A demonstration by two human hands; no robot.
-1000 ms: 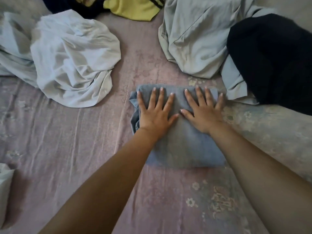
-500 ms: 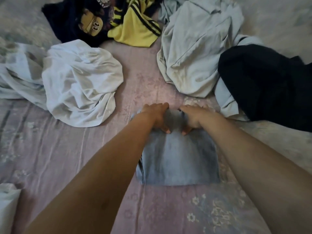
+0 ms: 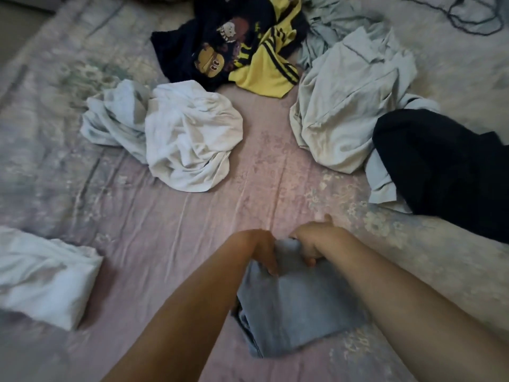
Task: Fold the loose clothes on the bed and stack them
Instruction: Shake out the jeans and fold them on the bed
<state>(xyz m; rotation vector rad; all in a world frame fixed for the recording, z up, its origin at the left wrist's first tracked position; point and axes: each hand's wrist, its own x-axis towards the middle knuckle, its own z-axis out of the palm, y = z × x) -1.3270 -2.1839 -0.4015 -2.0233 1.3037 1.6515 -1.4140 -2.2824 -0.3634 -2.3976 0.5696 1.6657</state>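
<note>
A folded grey-blue garment (image 3: 297, 318) sits low in the middle of the bed. My left hand (image 3: 261, 250) and my right hand (image 3: 311, 244) both grip its far edge, fingers curled over the cloth, and that edge is raised off the sheet. A folded white garment (image 3: 46, 277) lies at the left. Loose clothes lie further back: a crumpled white piece (image 3: 187, 139), a pale grey-green piece (image 3: 347, 106), a black piece (image 3: 446, 172) at the right, and a dark printed top with a yellow striped shirt (image 3: 264, 67).
The bed is covered by a pinkish-lilac floral sheet (image 3: 154, 221) with wrinkles. A dark cord (image 3: 468, 15) loops at the far right corner. The bed's left edge shows at the top left.
My hands went from pressing flat on the garment to gripping its far edge and pulling it back toward me. The view has tilted up, showing more of the bed.
</note>
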